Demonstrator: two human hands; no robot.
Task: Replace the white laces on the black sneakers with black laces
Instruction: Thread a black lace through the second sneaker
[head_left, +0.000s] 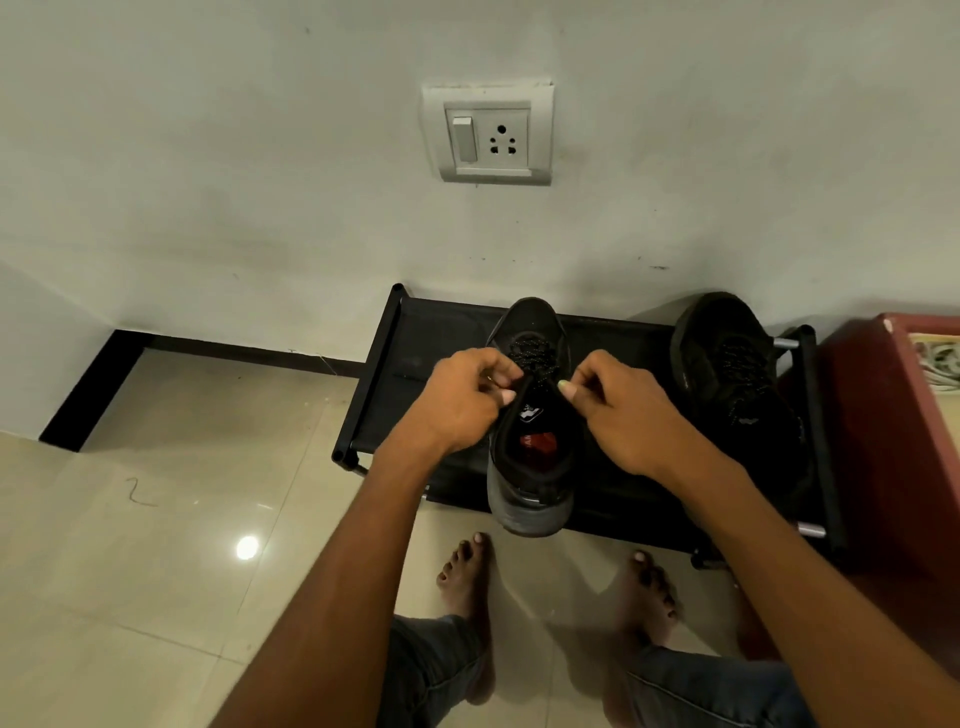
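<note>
A black sneaker stands on the black shoe rack, toe toward the wall, with a speckled black lace threaded across its front. My left hand pinches the lace at the left side of the tongue. My right hand pinches the lace at the right side. Both hands have curled fingers, and the lace ends are hidden in them. A second black sneaker with a black lace lies to the right on the same rack. No white lace is in view.
The rack stands against a white wall with a socket plate. A dark red piece of furniture stands right of the rack. My bare feet are on the glossy tiled floor in front. A small thread lies on the tiles at left.
</note>
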